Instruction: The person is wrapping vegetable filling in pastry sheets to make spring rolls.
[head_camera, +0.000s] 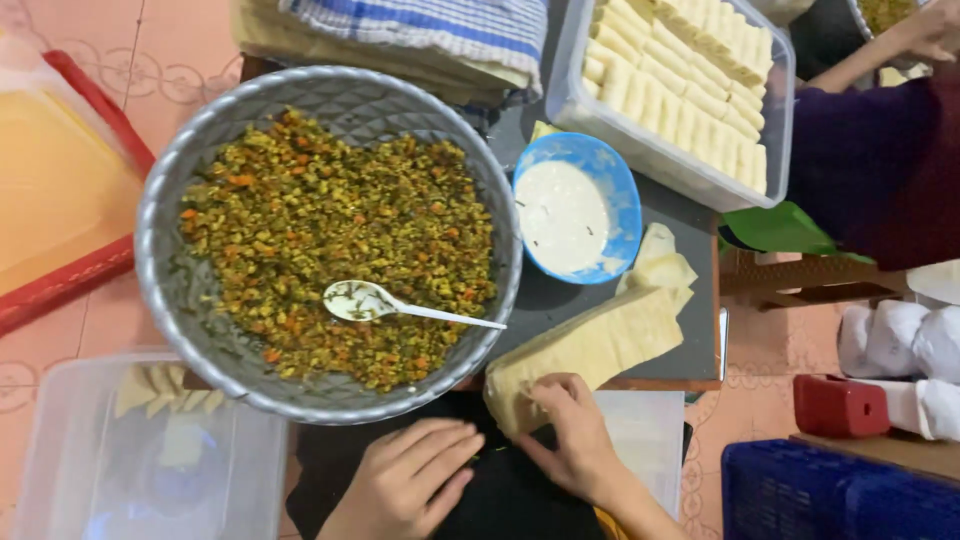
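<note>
1. Our right hand (575, 435) rests at the near edge of the dark table (690, 240), its fingertips curled down onto the near-left corner of a long, pale yellow stack of thin pastry wrappers (590, 350). The fingers are bent and close together, pinching or peeling at that corner rather than gripping the whole stack.
2. The wrapper stack runs on a diagonal: its near end lies under our right fingertips, and its far end points up and to the right, toward the small blue bowl of white paste (575, 215).
3. Our left hand (405, 485) lies flat and relaxed over the dark cloth on our lap, fingers loosely spread, holding nothing. It sits just left of the stack's near end but does not touch it, so the right hand is plainly the nearer one.
4. The wide grey metal bowl of chopped green and orange filling (330, 245) sits beyond the left hand, with a white spoon (385, 305) lying in it, handle pointing right toward the wrappers.
5. A clear plastic tub of rolled pale pastries (690, 85) stands at the far right.
</note>
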